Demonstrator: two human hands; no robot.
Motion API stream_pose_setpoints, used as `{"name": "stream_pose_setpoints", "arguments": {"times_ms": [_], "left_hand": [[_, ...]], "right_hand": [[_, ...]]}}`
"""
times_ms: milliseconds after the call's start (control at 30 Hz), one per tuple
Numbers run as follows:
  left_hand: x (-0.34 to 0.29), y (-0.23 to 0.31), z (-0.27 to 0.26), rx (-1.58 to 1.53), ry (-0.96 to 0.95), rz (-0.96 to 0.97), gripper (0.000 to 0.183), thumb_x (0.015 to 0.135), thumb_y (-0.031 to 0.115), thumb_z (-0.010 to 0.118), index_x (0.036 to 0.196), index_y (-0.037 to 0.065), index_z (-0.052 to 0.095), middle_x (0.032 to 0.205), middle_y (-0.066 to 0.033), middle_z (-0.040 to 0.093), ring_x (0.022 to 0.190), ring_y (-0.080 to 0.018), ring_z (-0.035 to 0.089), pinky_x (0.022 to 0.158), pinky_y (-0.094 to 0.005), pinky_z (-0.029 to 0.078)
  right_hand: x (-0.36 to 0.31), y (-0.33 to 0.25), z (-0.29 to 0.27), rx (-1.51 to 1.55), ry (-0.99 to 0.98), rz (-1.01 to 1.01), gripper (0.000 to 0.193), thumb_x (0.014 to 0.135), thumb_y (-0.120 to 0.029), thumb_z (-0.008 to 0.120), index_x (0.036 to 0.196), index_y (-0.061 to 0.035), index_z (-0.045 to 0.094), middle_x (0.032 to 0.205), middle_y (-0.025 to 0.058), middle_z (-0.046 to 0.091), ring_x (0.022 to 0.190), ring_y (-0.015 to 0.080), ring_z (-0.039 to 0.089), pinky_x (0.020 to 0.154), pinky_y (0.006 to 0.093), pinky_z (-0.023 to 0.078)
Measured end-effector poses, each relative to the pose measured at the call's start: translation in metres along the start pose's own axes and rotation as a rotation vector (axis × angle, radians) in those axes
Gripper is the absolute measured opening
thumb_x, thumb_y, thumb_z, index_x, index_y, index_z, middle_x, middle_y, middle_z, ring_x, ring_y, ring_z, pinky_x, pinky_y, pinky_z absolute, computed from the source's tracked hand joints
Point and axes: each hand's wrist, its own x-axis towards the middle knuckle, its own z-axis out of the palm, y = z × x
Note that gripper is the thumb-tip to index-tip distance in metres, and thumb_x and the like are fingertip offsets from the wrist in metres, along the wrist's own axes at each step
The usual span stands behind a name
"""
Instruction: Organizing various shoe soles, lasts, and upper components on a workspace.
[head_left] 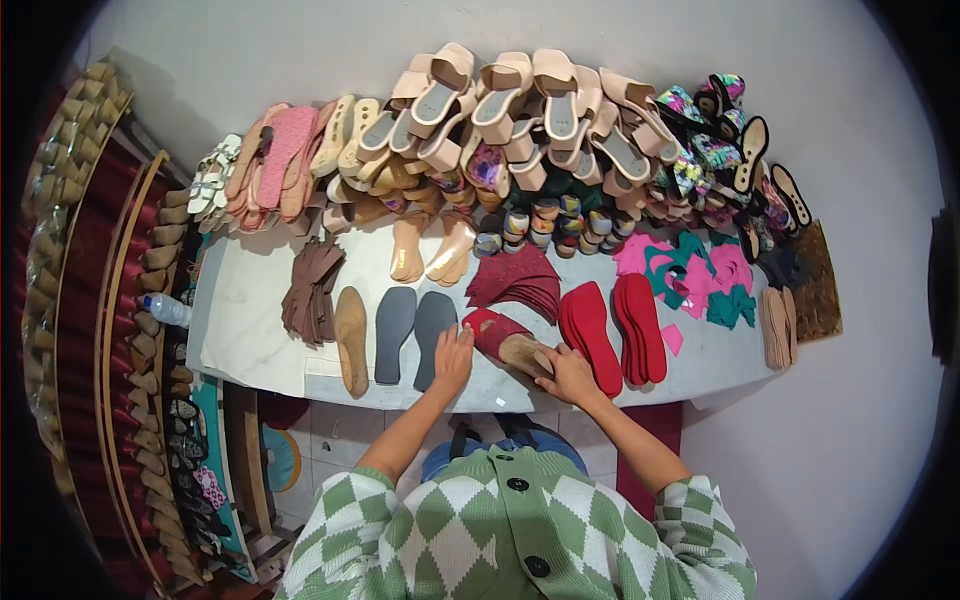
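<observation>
A tan shoe last [521, 352] lies slanted near the table's front edge, with a maroon upper [492, 329] over its toe part. Around the heel end are the fingers of my right hand [568, 374], closed on it. My left hand [453, 357] is at the toe end, fingers bent against the side of the upper; their tips are partly hard to see. Beneath and beside that hand is a dark grey sole [432, 318], with a matching grey sole [395, 335] to its left. Another tan last [351, 340] lies farther left. Stacked red soles [590, 335] sit just right of the last.
Maroon cut pieces [515, 282] are fanned behind the last. Brown strips [312, 290] lie left; pink and teal scraps [700, 275] lie right. Beige heeled sandals [495, 95] are piled along the back. A shelf of lasts [150, 400] and a plastic bottle [167, 309] stand left.
</observation>
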Motion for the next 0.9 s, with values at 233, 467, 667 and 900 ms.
{"name": "stream_pose_setpoints", "arguments": {"times_ms": [233, 467, 667, 900], "left_hand": [[0.010, 0.007, -0.015, -0.066, -0.043, -0.043, 0.037, 0.074, 0.021, 0.063, 0.104, 0.001, 0.063, 0.108, -0.0085, 0.062, 0.107, -0.0255, 0.049, 0.089, -0.0365, 0.035], [0.004, 0.006, -0.008, -0.030, -0.036, -0.046, 0.037, 0.075, 0.021, 0.063, 0.106, 0.001, 0.062, 0.113, -0.0084, 0.060, 0.109, -0.0253, 0.048, 0.089, -0.0365, 0.035], [0.003, 0.013, -0.013, -0.034, -0.070, -0.059, 0.046, 0.073, 0.024, 0.066, 0.111, 0.000, 0.059, 0.121, -0.0113, 0.055, 0.113, -0.0274, 0.046, 0.092, -0.0369, 0.034], [0.001, 0.023, -0.018, -0.116, -0.072, -0.137, 0.058, 0.069, 0.026, 0.069, 0.118, 0.000, 0.053, 0.125, -0.0141, 0.051, 0.117, -0.0304, 0.042, 0.094, -0.0397, 0.031]], "right_hand": [[-0.002, 0.000, -0.002, -0.026, -0.011, 0.014, 0.068, 0.067, -0.027, 0.073, 0.128, -0.0180, 0.045, 0.100, 0.0167, 0.053, 0.086, 0.0362, 0.056, 0.073, 0.0430, 0.050], [-0.018, -0.003, -0.032, -0.057, -0.100, 0.105, 0.066, 0.065, -0.030, 0.074, 0.125, -0.0189, 0.050, 0.099, 0.0161, 0.054, 0.088, 0.0369, 0.057, 0.077, 0.0441, 0.048], [-0.036, 0.009, -0.039, -0.084, -0.061, 0.091, 0.065, 0.063, -0.031, 0.075, 0.123, -0.0196, 0.051, 0.097, 0.0148, 0.055, 0.088, 0.0352, 0.057, 0.076, 0.0436, 0.048], [-0.070, 0.015, -0.041, 0.025, 0.042, 0.165, 0.063, 0.063, -0.029, 0.075, 0.121, -0.0204, 0.053, 0.093, 0.0132, 0.055, 0.086, 0.0337, 0.057, 0.074, 0.0415, 0.048]]}}
